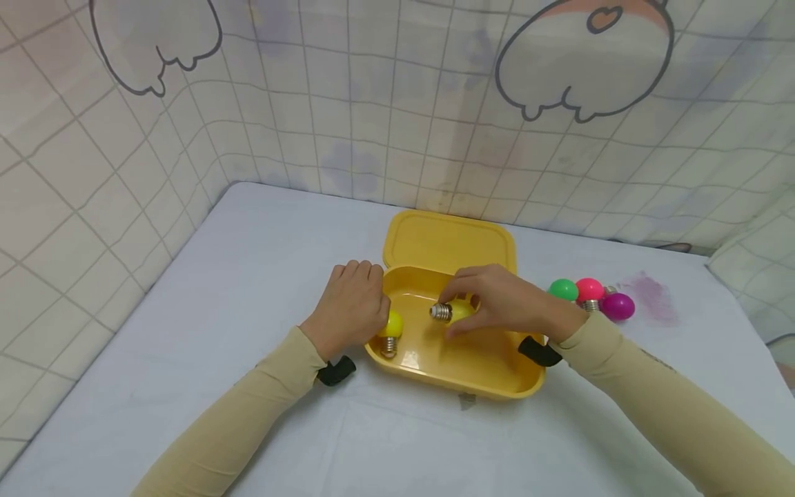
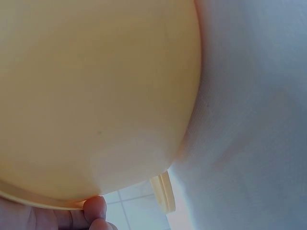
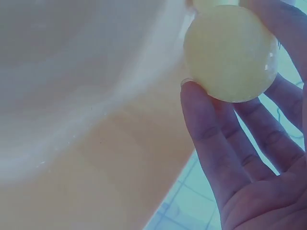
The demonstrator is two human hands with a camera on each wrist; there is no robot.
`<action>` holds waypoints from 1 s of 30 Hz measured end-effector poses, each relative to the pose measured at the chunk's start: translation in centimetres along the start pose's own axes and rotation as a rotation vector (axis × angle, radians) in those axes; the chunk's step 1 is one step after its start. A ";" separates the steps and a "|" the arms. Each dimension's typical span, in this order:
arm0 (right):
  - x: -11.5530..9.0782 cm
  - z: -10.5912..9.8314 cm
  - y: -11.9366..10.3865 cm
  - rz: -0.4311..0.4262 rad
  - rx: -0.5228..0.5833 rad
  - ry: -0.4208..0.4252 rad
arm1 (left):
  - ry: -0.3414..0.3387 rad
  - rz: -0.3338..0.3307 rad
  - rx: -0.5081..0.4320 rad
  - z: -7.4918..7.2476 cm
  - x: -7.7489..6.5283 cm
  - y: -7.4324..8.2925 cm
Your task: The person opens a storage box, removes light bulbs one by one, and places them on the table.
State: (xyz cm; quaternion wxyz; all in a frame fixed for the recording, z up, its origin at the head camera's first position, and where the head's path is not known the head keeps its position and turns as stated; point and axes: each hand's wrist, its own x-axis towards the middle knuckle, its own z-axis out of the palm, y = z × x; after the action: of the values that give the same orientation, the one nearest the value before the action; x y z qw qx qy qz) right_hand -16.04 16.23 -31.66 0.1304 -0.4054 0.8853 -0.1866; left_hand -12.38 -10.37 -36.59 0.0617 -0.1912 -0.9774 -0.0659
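Observation:
A yellow plastic box [image 1: 428,376] stands uncovered on the white table. My left hand [image 1: 350,301] grips its left rim, fingers curled over the edge; in the left wrist view the fingertips [image 2: 95,209] touch the rim beneath the box wall [image 2: 96,105]. Over the box's inside, my right hand [image 1: 499,298] holds a yellow light bulb [image 1: 461,313] between thumb and fingers, its metal screw base pointing left. The right wrist view shows the round end of that bulb [image 3: 230,55] against the fingers. Another yellow bulb [image 1: 393,323] lies at the box's left end, partly hidden by my left hand.
Behind the box lies its yellow lid [image 1: 450,238]. To the right are a green bulb [image 1: 564,290], a pink bulb [image 1: 589,289] and a purple bulb [image 1: 617,306], close together. A pinkish stain [image 1: 652,297] marks the cloth. Grid-patterned curtain [image 1: 397,124] hangs behind the table.

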 end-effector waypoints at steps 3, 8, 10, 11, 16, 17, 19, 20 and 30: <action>-0.4 -0.2 0.0 0.005 0.043 0.030 | 0.005 0.002 0.003 0.0 0.0 0.0; -1.1 -0.3 0.5 0.018 0.114 0.099 | -0.002 -0.002 0.001 0.0 0.1 0.0; -1.4 -0.3 0.6 0.023 0.143 0.125 | -0.004 -0.004 0.000 0.0 0.1 0.0; -1.5 -0.4 0.7 0.028 0.157 0.133 | -0.004 -0.004 -0.001 0.1 0.1 0.0; -2.2 -0.7 0.6 0.061 0.239 0.145 | -0.003 -0.006 -0.004 0.2 0.1 -0.1; -2.3 -0.7 0.6 0.066 0.259 0.147 | -0.003 -0.007 -0.005 0.2 0.1 -0.1; -2.5 -0.8 0.6 0.066 0.296 0.157 | -0.001 -0.006 -0.008 0.1 0.0 0.0; -2.6 -0.9 0.6 0.065 0.312 0.163 | 0.001 -0.006 -0.009 0.1 0.0 0.0; -3.7 -0.9 0.9 0.094 0.378 0.193 | -0.017 -0.013 -0.010 -0.1 0.1 0.2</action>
State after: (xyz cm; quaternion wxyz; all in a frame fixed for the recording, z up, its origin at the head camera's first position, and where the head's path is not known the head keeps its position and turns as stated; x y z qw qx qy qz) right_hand -14.66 19.80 -30.92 0.1271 -0.3122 0.8609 -0.3811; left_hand -12.35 -10.20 -36.46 0.0522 -0.1858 -0.9787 -0.0695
